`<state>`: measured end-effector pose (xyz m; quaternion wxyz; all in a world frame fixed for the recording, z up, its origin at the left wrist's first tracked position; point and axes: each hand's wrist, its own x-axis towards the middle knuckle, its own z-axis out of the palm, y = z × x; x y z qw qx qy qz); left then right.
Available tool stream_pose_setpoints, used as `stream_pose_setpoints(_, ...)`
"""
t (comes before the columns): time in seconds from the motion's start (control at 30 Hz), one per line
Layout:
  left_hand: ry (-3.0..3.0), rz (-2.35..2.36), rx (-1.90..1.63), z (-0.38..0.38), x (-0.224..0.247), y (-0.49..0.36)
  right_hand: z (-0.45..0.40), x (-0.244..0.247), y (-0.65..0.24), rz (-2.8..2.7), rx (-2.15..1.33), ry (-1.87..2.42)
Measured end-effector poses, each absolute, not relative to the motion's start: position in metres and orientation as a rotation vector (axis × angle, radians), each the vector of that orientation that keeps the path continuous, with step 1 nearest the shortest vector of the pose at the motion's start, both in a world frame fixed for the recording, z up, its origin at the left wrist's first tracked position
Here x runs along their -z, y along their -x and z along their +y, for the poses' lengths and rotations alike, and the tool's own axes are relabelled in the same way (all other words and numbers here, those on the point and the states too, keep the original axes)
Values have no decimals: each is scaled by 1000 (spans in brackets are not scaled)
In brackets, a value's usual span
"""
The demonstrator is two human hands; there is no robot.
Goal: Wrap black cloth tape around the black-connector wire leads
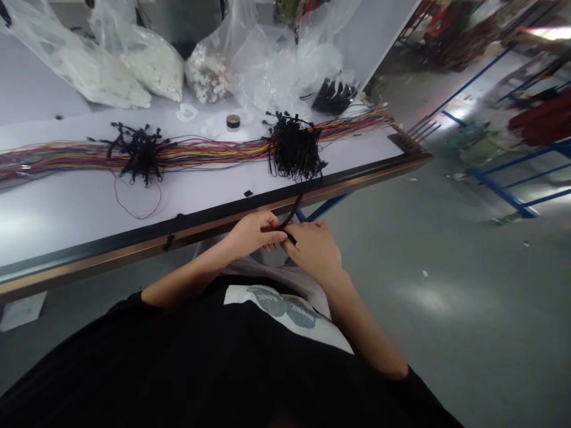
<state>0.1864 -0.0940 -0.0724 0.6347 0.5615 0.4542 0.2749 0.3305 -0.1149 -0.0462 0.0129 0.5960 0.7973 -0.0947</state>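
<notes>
Just in front of the table's near edge, my left hand (255,235) and my right hand (313,248) meet, fingers closed and pinching. Between them is a thin black strip (292,212), either a taped wire end or tape; I cannot tell which. It runs up over the edge toward a dense cluster of black-wrapped wire ends (294,148). My fingers cover its lower part. Long bundled wires (218,151) in red, yellow and dark colours lie along the table, with a second black cluster (141,151) to the left.
At the table's back sit clear plastic bags (151,62) of white parts and a bag of black pieces (334,95). A tape roll (232,121) stands before them. The table edge (209,224) has a dark and copper-coloured rim. Blue metal frames (504,193) stand on the right.
</notes>
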Motion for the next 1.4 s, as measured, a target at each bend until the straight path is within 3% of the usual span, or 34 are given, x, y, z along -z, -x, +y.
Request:
stream_pose_setpoints(0.4,-1781,1334,-570,-97,104,-187,-115,79,-325,2383,310,-1802)
stream_pose_setpoints(0.87,-1308,1125,-391,-105,119,-182,-116,108,-325,2453,379,-1660)
stream_pose_setpoints(1.4,-1307,1258,-263,-116,128,-197,-131,112,-319,2377,322,-1575)
